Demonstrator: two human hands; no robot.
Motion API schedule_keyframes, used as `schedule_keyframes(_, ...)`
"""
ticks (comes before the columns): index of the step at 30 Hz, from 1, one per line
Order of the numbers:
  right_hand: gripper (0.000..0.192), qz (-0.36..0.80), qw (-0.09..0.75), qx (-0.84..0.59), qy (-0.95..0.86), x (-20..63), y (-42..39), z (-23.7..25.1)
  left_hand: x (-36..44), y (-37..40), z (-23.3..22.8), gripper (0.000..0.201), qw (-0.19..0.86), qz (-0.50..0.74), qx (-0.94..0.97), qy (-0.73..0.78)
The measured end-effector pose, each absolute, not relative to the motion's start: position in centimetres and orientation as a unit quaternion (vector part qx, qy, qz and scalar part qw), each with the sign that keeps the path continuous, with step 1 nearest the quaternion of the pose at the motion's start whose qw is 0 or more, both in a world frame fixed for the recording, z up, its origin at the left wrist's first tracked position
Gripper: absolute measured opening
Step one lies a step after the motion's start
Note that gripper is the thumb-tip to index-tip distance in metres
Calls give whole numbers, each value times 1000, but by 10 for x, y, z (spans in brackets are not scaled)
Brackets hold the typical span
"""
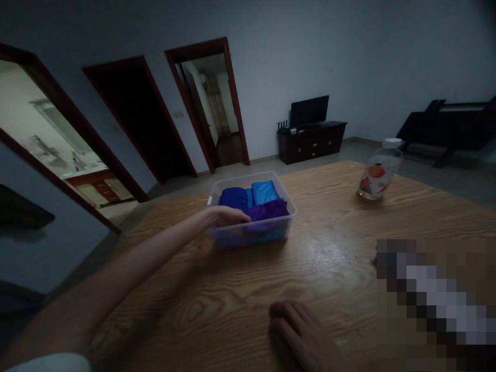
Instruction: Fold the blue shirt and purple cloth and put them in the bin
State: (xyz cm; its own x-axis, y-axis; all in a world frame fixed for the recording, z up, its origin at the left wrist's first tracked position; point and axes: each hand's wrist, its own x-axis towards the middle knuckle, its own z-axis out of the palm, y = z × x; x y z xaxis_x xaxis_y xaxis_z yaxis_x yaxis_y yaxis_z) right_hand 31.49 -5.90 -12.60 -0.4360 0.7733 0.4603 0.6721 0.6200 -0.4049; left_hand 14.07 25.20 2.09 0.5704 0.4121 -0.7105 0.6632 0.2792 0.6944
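My left hand (pixel 229 214) reaches over the near left part of a clear plastic storage box (pixel 293 213) on the table. It lies fairly flat at the purple folded cloth (pixel 267 208), and some of its fingers are hidden. Behind that cloth, a dark blue folded cloth (pixel 233 197) and a lighter blue one (pixel 265 191) sit in the box. Nearer to me, my right hand (pixel 296 328) rests palm down on the wood, its fingers loosely bent and apart from the box. I see nothing in it.
The wooden table (pixel 217 294) carries a clear bottle (pixel 377 173) with a white cap at the far right. A pixelated patch (pixel 434 299) covers the lower right. Beyond the table stand a television (pixel 309 111) on a dark cabinet (pixel 310 143) and several doorways.
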Motion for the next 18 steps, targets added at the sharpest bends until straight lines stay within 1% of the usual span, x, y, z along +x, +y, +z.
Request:
schedule_keyframes(2,23,92,303,-427,-847,315,-62,-116,137,254,36,16,582,-149,658,455)
schedule_keyframes(3,23,105,296,-432,-845,314,-63,-111,137,254,46,23,523,-181,696,458)
schedule_keyframes(5,24,133,285,-445,-838,314,-66,-102,140,253,67,40,375,-238,758,477)
schedule_keyframes(6,25,142,282,-451,-835,314,-67,-98,142,251,78,45,284,-245,785,493)
schedule_keyframes(8,27,148,281,-456,-831,314,-68,-92,149,248,95,52,97,-193,841,496)
schedule_keyframes(9,29,150,278,-458,-831,313,-69,-91,153,247,100,56,40,-152,867,473)
schedule_keyframes(10,30,154,274,-461,-830,313,-69,-89,157,246,102,61,24,-124,892,435)
schedule_keyframes(11,30,158,270,-465,-828,313,-70,-89,162,245,101,64,51,-114,913,389)
schedule_keyframes(14,29,171,264,-470,-825,312,-70,-89,174,245,87,76,266,-120,911,292)
schedule_keyframes(16,29,178,262,-468,-825,311,-70,-90,179,245,73,86,390,-56,870,296)
schedule_keyframes(18,29,179,255,-466,-828,311,-69,-91,182,246,63,87,467,17,823,322)
